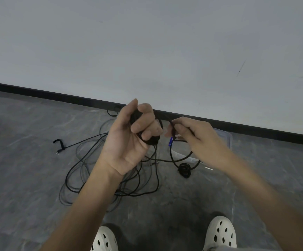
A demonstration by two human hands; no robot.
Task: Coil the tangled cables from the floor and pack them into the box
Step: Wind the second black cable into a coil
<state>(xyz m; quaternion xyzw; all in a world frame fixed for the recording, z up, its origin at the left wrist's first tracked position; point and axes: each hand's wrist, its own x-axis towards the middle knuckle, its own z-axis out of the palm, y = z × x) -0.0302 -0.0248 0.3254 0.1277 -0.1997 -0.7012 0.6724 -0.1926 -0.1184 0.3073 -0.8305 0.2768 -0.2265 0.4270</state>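
Two hands (129,134) (196,136) gripping black cable (180,161), floor tangle (96,165)

Bare forearms (92,196); white perforated clogs (221,232); possibly grey trousers (219,248).

We coil a cable above the tangle

Our left hand (127,144) grips a small coil of black cable (151,140), fingers (140,125) curled round it, while our right hand (197,136) pinches the cable near a blue plug (170,143). Below, the tangled cables (85,171) sprawl over the grey floor (20,160). A clear box (225,140) sits near the wall (147,42), partly behind our right hand.
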